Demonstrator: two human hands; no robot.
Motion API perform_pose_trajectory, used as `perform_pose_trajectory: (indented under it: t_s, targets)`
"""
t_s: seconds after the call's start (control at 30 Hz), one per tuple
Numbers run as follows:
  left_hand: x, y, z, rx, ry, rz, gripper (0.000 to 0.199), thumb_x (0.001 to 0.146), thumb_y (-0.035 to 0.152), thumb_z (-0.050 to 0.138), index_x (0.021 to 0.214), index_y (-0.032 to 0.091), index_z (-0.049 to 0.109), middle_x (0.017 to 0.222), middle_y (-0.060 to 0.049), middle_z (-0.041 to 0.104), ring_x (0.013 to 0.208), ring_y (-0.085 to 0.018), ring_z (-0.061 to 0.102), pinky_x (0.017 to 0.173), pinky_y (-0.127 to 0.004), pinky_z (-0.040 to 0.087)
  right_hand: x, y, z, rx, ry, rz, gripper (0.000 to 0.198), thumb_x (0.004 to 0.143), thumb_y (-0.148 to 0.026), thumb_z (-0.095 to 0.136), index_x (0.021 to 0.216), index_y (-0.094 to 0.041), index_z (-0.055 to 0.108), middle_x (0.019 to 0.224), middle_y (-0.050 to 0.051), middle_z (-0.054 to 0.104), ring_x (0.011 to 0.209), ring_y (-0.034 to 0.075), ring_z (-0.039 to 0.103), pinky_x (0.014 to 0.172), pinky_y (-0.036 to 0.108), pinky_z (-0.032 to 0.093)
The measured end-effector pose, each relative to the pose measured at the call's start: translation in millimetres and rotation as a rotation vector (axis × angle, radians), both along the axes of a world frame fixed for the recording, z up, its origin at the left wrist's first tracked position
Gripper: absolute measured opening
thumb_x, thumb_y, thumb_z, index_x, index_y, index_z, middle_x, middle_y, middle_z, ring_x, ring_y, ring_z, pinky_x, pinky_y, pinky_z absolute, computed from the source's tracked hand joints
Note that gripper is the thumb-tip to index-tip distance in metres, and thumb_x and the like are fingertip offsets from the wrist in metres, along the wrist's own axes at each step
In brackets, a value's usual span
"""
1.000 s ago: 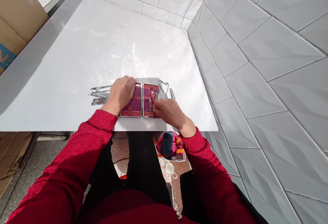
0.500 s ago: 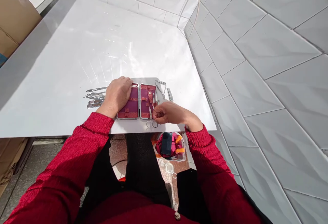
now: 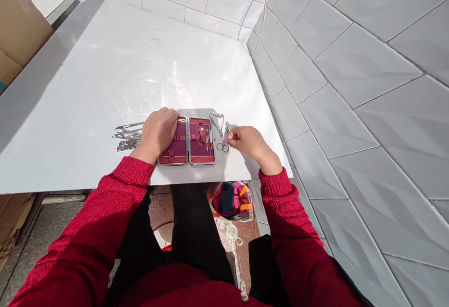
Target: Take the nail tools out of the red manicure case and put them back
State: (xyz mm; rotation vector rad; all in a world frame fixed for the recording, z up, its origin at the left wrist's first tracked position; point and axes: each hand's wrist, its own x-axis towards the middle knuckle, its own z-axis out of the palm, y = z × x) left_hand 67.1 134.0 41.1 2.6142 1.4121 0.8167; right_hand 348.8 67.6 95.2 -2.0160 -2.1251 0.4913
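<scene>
An open manicure case [image 3: 180, 150] with a purple and red lining lies near the table's front edge. My left hand [image 3: 159, 131] rests over its left side, fingers closed on the edge. Small scissors [image 3: 222, 147] are just right of the case, finger loops towards me, and the pinched fingertips of my right hand [image 3: 247, 142] touch them. Beyond the scissors are cuticle nippers [image 3: 218, 120] and a small nail clipper [image 3: 227, 127], partly hidden by my right hand. Slim metal tools [image 3: 209, 141] sit in the right half's loops.
Several metal tools and clippers [image 3: 128, 137] are piled left of my left hand. The white table [image 3: 105, 73] meets a tiled wall [image 3: 322, 115] on the right. A cardboard box [image 3: 24, 21] stands at the far left. Below the table is a bag [image 3: 231, 199].
My right hand has moved right, away from the case, and the scissors have moved from the case's right half onto the table beside it. My left hand stays on the case.
</scene>
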Motion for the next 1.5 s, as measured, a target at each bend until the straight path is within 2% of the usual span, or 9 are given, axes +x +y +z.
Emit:
perform_pose_trajectory:
  t_s: [0.1, 0.23, 0.4, 0.7, 0.87, 1.03, 1.2, 1.4, 1.5]
  targets:
    - [0.2, -0.1, -0.3, -0.010, -0.014, 0.004, 0.032, 0.104, 0.023, 0.038, 0.104, 0.020, 0.070, 0.100, -0.014, 0.071, 0.095, -0.030, 0.063, 0.080, -0.046, 0.049, -13.2, 0.8, 3.3, 0.107, 0.055, -0.046, 0.022, 0.089, -0.020, 0.065, 0.067, -0.022, 0.061, 0.064, -0.002, 0.062, 0.061, 0.014, 0.052, 0.062, 0.030, 0.032]
    - [-0.1, -0.5, -1.9, 0.016, -0.002, 0.005, 0.033, 0.105, 0.023, 0.037, 0.104, 0.021, 0.070, 0.102, -0.013, 0.072, 0.096, -0.029, 0.063, 0.082, -0.045, 0.050, -34.5, 14.0, -2.6, 0.100, 0.115, -0.046, 0.027, 0.091, -0.033, 0.070, 0.069, -0.022, 0.063, 0.063, -0.001, 0.064, 0.063, 0.016, 0.055, 0.063, 0.030, 0.033]
    - [0.7, -0.4, -4.1, 0.018, -0.009, 0.006, 0.033, 0.105, 0.023, 0.038, 0.106, 0.020, 0.071, 0.106, -0.013, 0.073, 0.099, -0.030, 0.064, 0.086, -0.046, 0.051, -48.0, 26.8, -15.0, 0.078, 0.179, -0.078, 0.024, 0.084, -0.020, 0.067, 0.062, -0.022, 0.059, 0.058, -0.002, 0.061, 0.060, 0.016, 0.056, 0.063, 0.029, 0.037]
    - [1.6, -0.3, -4.0, 0.017, 0.013, -0.006, 0.034, 0.106, 0.021, 0.038, 0.107, 0.021, 0.072, 0.106, -0.012, 0.073, 0.103, -0.029, 0.064, 0.087, -0.044, 0.051, -46.1, 34.7, -33.8, 0.149, 0.386, -0.150, 0.015, 0.073, -0.022, 0.061, 0.059, -0.022, 0.057, 0.055, -0.004, 0.057, 0.057, 0.015, 0.052, 0.060, 0.029, 0.039]
    - [2.1, -1.2, -5.2, 0.021, 0.026, 0.004, 0.033, 0.106, 0.022, 0.038, 0.107, 0.020, 0.071, 0.109, -0.012, 0.073, 0.102, -0.028, 0.065, 0.087, -0.043, 0.051, -38.1, 40.8, -47.1, 0.081, 0.572, -0.121, 0.013, 0.077, -0.026, 0.063, 0.066, -0.021, 0.061, 0.059, -0.002, 0.060, 0.055, 0.015, 0.054, 0.059, 0.028, 0.042]
    - [2.6, -1.7, -6.2, 0.016, 0.066, 0.036, 0.035, 0.108, 0.023, 0.036, 0.111, 0.018, 0.071, 0.112, -0.013, 0.074, 0.100, -0.028, 0.066, 0.086, -0.042, 0.051, -34.3, 41.8, -51.0, 0.042, 0.699, -0.114, 0.016, 0.080, -0.030, 0.065, 0.067, -0.021, 0.061, 0.058, -0.002, 0.058, 0.051, 0.013, 0.050, 0.054, 0.027, 0.039]
    - [2.5, -2.9, -5.1, 0.001, 0.073, 0.059, 0.036, 0.109, 0.025, 0.036, 0.115, 0.020, 0.071, 0.115, -0.011, 0.074, 0.101, -0.027, 0.067, 0.085, -0.040, 0.051, -32.7, 41.5, -55.0, 0.086, 0.727, -0.027, 0.020, 0.081, -0.038, 0.069, 0.070, -0.021, 0.064, 0.059, -0.002, 0.058, 0.054, 0.015, 0.051, 0.055, 0.028, 0.039]
    - [2.7, -2.8, -3.2, -0.002, 0.086, 0.062, 0.035, 0.109, 0.024, 0.037, 0.113, 0.020, 0.071, 0.114, -0.011, 0.075, 0.101, -0.027, 0.067, 0.082, -0.040, 0.051, -30.9, 48.8, -51.9, 0.220, 0.801, -0.144, 0.024, 0.086, -0.039, 0.064, 0.070, -0.022, 0.061, 0.058, -0.003, 0.057, 0.052, 0.013, 0.047, 0.055, 0.027, 0.038]
    - [2.7, -2.4, -2.5, -0.003, 0.098, 0.061, 0.034, 0.108, 0.023, 0.037, 0.113, 0.019, 0.070, 0.114, -0.012, 0.075, 0.101, -0.028, 0.067, 0.082, -0.040, 0.051, -27.8, 51.2, -41.8, 0.280, 0.668, -0.203, 0.023, 0.090, -0.035, 0.061, 0.070, -0.022, 0.060, 0.060, -0.003, 0.059, 0.054, 0.013, 0.049, 0.059, 0.028, 0.040]
